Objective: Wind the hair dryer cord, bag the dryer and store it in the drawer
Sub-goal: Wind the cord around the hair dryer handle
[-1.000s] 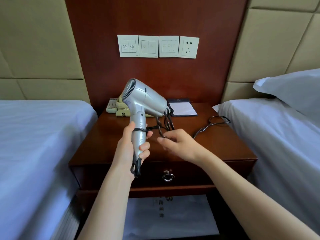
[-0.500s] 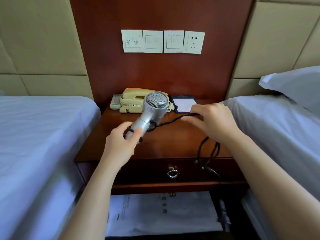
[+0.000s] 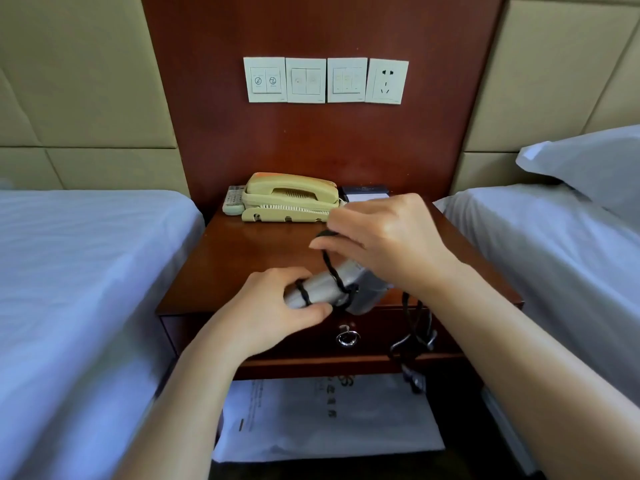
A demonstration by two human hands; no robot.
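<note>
**Cord Winding: Dryer Held over the Nightstand**

A dark wooden nightstand stands between two beds with white sheets, the left bed [image 3: 86,271] and the right bed [image 3: 554,254]. A pillow [image 3: 588,161] lies on the right bed. A row of wall switches and a socket [image 3: 325,80] is mounted on the wood panel behind. At the rear of the worktop [image 3: 249,258] sit a cream telephone [image 3: 291,199], a remote control [image 3: 233,199] just to its left, and a notepad [image 3: 367,195] to its right.

The silver hair dryer [image 3: 322,289] is held roughly level above the front edge of the worktop. The left hand [image 3: 273,306] wraps the handle, fingers and thumb curled round it. The right hand [image 3: 388,244] covers the dryer body from above, and its grip pinches the black cord [image 3: 332,268] between thumb and fingertips. From that pinch the cord runs down to the handle, where turns of it lie round the silver shaft. The free length hangs in loops in front of the drawer [image 3: 381,334], to the right of the ring pull [image 3: 347,338], with the plug end at the bottom.

The drawer is closed. A white printed item [image 3: 329,417] lies flat on the shelf below; whether it is a bag cannot be told.
</note>
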